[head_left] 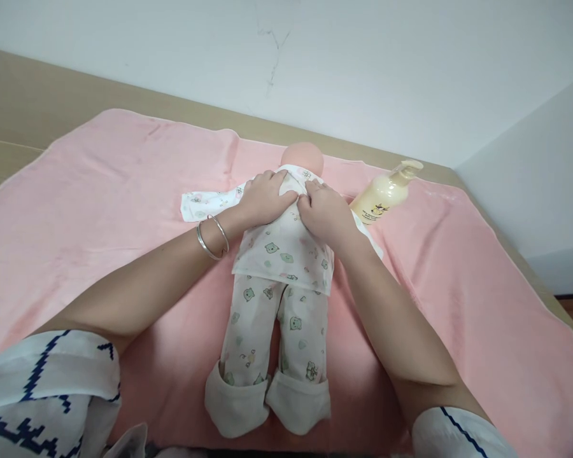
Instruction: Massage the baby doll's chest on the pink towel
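Observation:
A baby doll lies stretched out on a pink blanket, its bald head away from me. It wears a white shirt and white trousers, both printed with small green animals; the trouser ends are turned up in wide cuffs. My left hand rests on the left of the doll's chest, fingers spread and thumb stretched inward. Opposite it, my right hand has its thumb and fingers closed at the shirt's front, near the collar. The thumbs nearly meet at mid-chest. One shirt sleeve extends to the left.
Beyond my right hand, a pale yellow pump bottle leans on the pink blanket. The blanket covers most of a wooden surface, which meets a cracked white wall at the back. Another wall stands at the right.

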Demonstrator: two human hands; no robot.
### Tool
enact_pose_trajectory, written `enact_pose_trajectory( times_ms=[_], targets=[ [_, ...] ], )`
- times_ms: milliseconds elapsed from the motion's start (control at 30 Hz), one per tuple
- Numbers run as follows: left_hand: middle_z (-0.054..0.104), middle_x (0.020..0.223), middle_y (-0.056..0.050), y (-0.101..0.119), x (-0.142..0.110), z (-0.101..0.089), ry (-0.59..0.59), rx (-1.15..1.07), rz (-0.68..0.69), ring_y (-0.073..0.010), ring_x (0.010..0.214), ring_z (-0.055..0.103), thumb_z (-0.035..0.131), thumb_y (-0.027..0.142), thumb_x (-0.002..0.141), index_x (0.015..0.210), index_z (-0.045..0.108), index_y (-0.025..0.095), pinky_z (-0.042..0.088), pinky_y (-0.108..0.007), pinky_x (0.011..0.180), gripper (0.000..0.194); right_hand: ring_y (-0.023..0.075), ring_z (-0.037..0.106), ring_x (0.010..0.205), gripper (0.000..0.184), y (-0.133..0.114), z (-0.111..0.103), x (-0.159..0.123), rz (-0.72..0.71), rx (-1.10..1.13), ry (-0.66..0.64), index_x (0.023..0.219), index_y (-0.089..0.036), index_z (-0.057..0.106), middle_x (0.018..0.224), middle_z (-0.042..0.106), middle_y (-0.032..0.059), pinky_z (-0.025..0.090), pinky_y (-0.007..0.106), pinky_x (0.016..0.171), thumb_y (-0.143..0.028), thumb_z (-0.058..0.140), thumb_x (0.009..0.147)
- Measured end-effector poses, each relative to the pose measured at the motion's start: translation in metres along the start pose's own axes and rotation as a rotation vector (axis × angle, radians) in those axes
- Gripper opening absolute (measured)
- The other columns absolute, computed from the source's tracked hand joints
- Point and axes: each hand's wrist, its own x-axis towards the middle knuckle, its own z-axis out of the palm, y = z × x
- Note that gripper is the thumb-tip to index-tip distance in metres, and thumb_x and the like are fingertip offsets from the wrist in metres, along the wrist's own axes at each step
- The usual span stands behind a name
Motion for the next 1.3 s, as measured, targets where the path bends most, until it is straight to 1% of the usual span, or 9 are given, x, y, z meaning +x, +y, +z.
enact_pose_trajectory(
  times_ms=[133,300,467,567,700,867,1033,1167,1300],
  targets=[
    [0.065,0.148,-0.017,0.002,-0.004,0.002,0.013,0.011,0.035,-0.0355,0.142,0.057,0.04,0.041,0.102,0.15,0.06,0.016,0.044,-0.054,0.126,0.057,0.0418,0.054,0.147,0.055,0.012,0.005,0.008,0.046,0.122,0.012,0.144,-0.013,0.062,0.152,0.063,0.0238,0.045,0.063,0.12,-0.034,0.033,0.103],
    [0.069,0.128,-0.019,0.012,-0.016,0.0,0.057,0.097,0.132,-0.0344,0.127,0.062,0.036,0.03,0.105,0.129,0.068,0.013,0.049,-0.051,0.117,0.043,0.0391,0.04,0.163,0.072,0.025,0.011,0.015,0.09,0.234,0.043,0.165,-0.01,0.045,0.171,0.049,0.0206,0.034,0.062,0.132,-0.046,0.038,0.102],
    [0.07,0.12,-0.02,0.014,-0.017,-0.001,0.043,0.096,0.186,-0.0354,0.119,0.063,0.037,0.026,0.103,0.118,0.068,0.012,0.051,-0.051,0.112,0.037,0.0399,0.054,0.15,0.064,0.024,0.009,0.012,0.08,0.249,0.061,0.155,-0.015,0.055,0.16,0.06,0.0192,0.043,0.063,0.125,-0.045,0.041,0.101],
    [0.07,0.128,-0.02,0.01,-0.011,0.001,0.032,0.035,0.169,-0.0348,0.128,0.061,0.037,0.027,0.102,0.125,0.068,0.012,0.049,-0.052,0.118,0.041,0.0389,0.061,0.139,0.051,0.019,0.006,0.009,0.04,0.208,0.049,0.138,-0.018,0.066,0.144,0.07,0.0178,0.046,0.062,0.122,-0.041,0.038,0.102],
    [0.07,0.136,-0.021,0.006,-0.003,0.0,0.018,0.002,0.12,-0.036,0.132,0.062,0.035,0.028,0.102,0.134,0.066,0.011,0.049,-0.055,0.118,0.047,0.0396,0.064,0.128,0.046,0.009,0.002,0.005,0.031,0.083,0.01,0.127,-0.016,0.069,0.134,0.072,0.0215,0.048,0.06,0.117,-0.036,0.033,0.105],
    [0.071,0.127,-0.022,0.007,-0.003,-0.001,0.021,0.021,0.098,-0.037,0.126,0.065,0.038,0.031,0.102,0.134,0.066,0.012,0.051,-0.054,0.113,0.046,0.0413,0.064,0.129,0.048,0.0,-0.002,0.001,0.016,-0.013,-0.012,0.132,-0.01,0.065,0.139,0.069,0.0261,0.048,0.059,0.115,-0.028,0.029,0.105],
    [0.071,0.127,-0.021,0.007,-0.006,0.003,0.044,0.093,0.133,-0.036,0.125,0.064,0.034,0.029,0.104,0.135,0.065,0.01,0.049,-0.054,0.115,0.047,0.0414,0.064,0.132,0.051,0.009,0.002,0.006,0.034,0.108,0.015,0.135,-0.013,0.067,0.14,0.072,0.0228,0.052,0.059,0.113,-0.034,0.034,0.102],
    [0.071,0.119,-0.02,0.012,-0.012,0.001,0.053,0.121,0.14,-0.0348,0.118,0.065,0.037,0.027,0.104,0.118,0.068,0.013,0.05,-0.053,0.111,0.037,0.042,0.061,0.141,0.064,0.017,0.003,0.01,0.058,0.177,0.01,0.153,-0.011,0.058,0.156,0.064,0.0209,0.049,0.06,0.118,-0.038,0.036,0.099],
    [0.069,0.112,-0.02,0.02,-0.018,-0.004,0.04,0.119,0.13,-0.035,0.11,0.064,0.041,0.025,0.102,0.106,0.068,0.014,0.052,-0.052,0.104,0.029,0.0415,0.061,0.142,0.073,0.021,0.002,0.012,0.071,0.242,0.02,0.163,-0.013,0.049,0.158,0.063,0.0176,0.05,0.06,0.117,-0.041,0.04,0.096]
  ],
)
